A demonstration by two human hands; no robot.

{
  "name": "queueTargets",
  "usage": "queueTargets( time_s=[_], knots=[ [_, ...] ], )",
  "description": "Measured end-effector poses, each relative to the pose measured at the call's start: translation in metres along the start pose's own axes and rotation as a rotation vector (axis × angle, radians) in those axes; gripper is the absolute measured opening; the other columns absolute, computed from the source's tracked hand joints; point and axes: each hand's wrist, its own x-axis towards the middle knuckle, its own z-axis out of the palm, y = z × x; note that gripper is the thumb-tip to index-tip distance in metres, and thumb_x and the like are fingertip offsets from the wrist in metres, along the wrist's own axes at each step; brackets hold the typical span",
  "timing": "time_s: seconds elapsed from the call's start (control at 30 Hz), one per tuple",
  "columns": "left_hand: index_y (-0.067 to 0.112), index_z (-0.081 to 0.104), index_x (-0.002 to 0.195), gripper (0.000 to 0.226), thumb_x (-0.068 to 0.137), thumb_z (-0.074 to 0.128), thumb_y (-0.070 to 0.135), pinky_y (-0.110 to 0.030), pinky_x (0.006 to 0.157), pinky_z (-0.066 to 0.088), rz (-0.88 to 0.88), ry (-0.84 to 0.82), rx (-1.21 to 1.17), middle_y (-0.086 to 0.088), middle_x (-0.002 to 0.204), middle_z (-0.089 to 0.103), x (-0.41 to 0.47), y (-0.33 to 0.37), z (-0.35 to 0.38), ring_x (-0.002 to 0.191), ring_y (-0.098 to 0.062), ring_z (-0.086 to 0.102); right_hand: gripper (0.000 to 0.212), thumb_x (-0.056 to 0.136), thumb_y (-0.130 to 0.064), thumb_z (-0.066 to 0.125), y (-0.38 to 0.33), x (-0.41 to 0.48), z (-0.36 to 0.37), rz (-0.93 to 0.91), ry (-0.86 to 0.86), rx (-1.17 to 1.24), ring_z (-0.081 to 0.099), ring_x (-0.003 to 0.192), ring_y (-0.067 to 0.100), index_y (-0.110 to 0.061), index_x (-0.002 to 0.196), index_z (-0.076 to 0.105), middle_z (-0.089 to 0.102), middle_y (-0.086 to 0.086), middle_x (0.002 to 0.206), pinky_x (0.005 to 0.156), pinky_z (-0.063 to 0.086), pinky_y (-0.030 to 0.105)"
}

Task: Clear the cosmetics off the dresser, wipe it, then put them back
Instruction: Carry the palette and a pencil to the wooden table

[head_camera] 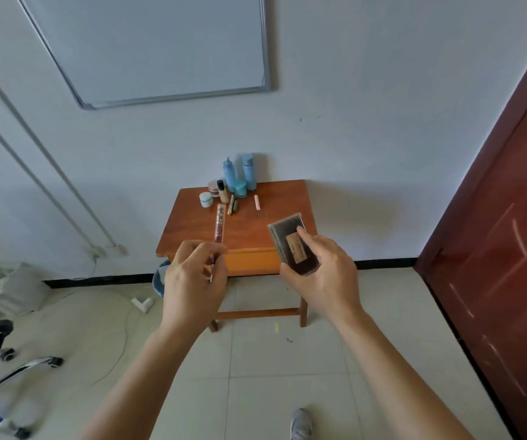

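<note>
Left hand [192, 274] pinches near end of slim clear tube [219, 222]. Right hand [322, 274] grips flat dark palette [292, 246] by its edges (rigid, light, likely slick, so hold the sides). Both are over dresser [256, 230] near edge. Blue bottles [249, 171] stand far back.

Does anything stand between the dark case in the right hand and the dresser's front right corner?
Nothing visible does. Beside the dark case the dresser is bare; the pink tube lies farther back.

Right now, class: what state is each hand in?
Left hand: grips a thin stick.
Right hand: holds a dark flat case.
</note>
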Motion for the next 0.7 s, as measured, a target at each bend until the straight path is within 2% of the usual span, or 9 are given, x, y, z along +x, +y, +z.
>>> queueTargets(
  time_s=[0.13, 0.27, 0.37, 0.5, 0.6, 0.7],
  knots=[
    [0.019, 0.072, 0.095, 0.014, 0.086, 0.069, 0.008, -0.018, 0.063, 0.05, -0.014, 0.021, 0.043, 0.008, 0.097, 0.06, 0.094, -0.013, 0.033, 0.075, -0.01, 0.062, 0.069, 0.076, -0.05, 0.072, 0.022, 0.099, 0.027, 0.012, 0.003, 0.014, 0.057, 0.097, 0.004, -0.026, 0.138, 0.055, 0.061, -0.012, 0.107, 0.077, 0.051, 0.015],
    [0.018, 0.072, 0.094, 0.013, 0.086, 0.068, 0.008, -0.013, 0.064, 0.047, -0.064, 0.036, 0.052, 0.007, 0.096, 0.061, 0.162, -0.032, 0.06, 0.075, -0.01, 0.062, 0.07, 0.076, -0.052, 0.071, 0.04, 0.175, 0.061, 0.036, -0.043, 0.034, 0.057, 0.1, 0.005, -0.028, 0.139, 0.052, 0.061, -0.012, 0.108, 0.078, 0.055, 0.021],
    [0.018, 0.072, 0.095, 0.013, 0.087, 0.068, 0.008, -0.016, 0.064, 0.049, -0.117, 0.005, 0.063, 0.006, 0.098, 0.062, 0.186, -0.059, 0.079, 0.076, -0.011, 0.062, 0.069, 0.076, -0.053, 0.07, 0.052, 0.209, 0.092, 0.03, -0.097, 0.031, 0.058, 0.099, 0.006, -0.029, 0.138, 0.051, 0.061, -0.013, 0.107, 0.077, 0.057, 0.026],
    [0.019, 0.071, 0.095, 0.014, 0.088, 0.067, 0.008, -0.012, 0.065, 0.044, -0.207, -0.063, 0.073, 0.007, 0.097, 0.062, 0.22, -0.105, 0.104, 0.077, -0.01, 0.06, 0.069, 0.078, -0.049, 0.073, 0.066, 0.244, 0.137, 0.054, -0.171, 0.01, 0.057, 0.1, 0.007, -0.028, 0.139, 0.051, 0.062, -0.01, 0.11, 0.076, 0.054, 0.02],
    [0.021, 0.07, 0.095, 0.014, 0.088, 0.067, 0.01, -0.014, 0.066, 0.047, -0.212, -0.113, 0.087, 0.008, 0.094, 0.061, 0.248, -0.148, 0.124, 0.077, -0.008, 0.06, 0.067, 0.076, -0.048, 0.074, 0.08, 0.261, 0.174, 0.109, -0.235, -0.023, 0.058, 0.103, 0.006, -0.028, 0.137, 0.053, 0.062, -0.012, 0.114, 0.077, 0.049, 0.015],
    [0.025, 0.07, 0.097, 0.015, 0.088, 0.066, 0.013, -0.015, 0.066, 0.049, -0.236, -0.163, 0.09, 0.01, 0.093, 0.061, 0.276, -0.197, 0.147, 0.078, -0.005, 0.059, 0.06, 0.074, -0.052, 0.074, 0.095, 0.282, 0.214, 0.187, -0.296, -0.058, 0.059, 0.103, 0.004, -0.034, 0.128, 0.054, 0.062, -0.015, 0.116, 0.074, 0.048, 0.012]
  ],
)
